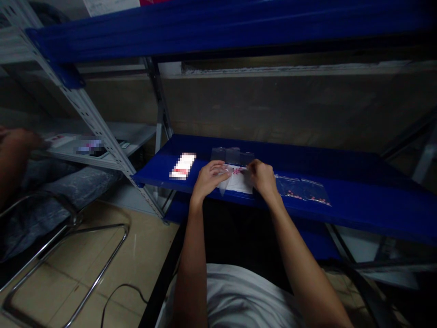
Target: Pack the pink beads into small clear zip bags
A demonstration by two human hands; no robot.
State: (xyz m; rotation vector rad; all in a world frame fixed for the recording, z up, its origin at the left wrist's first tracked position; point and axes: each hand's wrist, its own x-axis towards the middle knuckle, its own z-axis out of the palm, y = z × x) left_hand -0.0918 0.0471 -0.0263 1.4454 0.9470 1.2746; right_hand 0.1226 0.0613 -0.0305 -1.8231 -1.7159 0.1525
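Note:
A white sheet (pixel 240 184) lies on the blue shelf (pixel 358 200) in front of me, with small pink pieces (pixel 237 171) gathered on its far half. My left hand (pixel 210 177) is at the sheet's left side, its thumb and fingers closed on a clear plastic bag (pixel 223 187) that hangs toward the shelf's front edge. Over the right side of the sheet, my right hand (pixel 262 176) is closed in a pinch beside the pink pieces. Whatever is between those fingertips is too small to see.
Clear bags (pixel 227 155) lie flat behind the sheet. To the right are bags holding small pink pieces (pixel 317 193). A blurred-out bright phone-like rectangle (pixel 184 165) lies left. A blue beam (pixel 218 29) crosses above. At far left, another person's hand (pixel 20 136) shows near a metal-framed chair (pixel 99 269).

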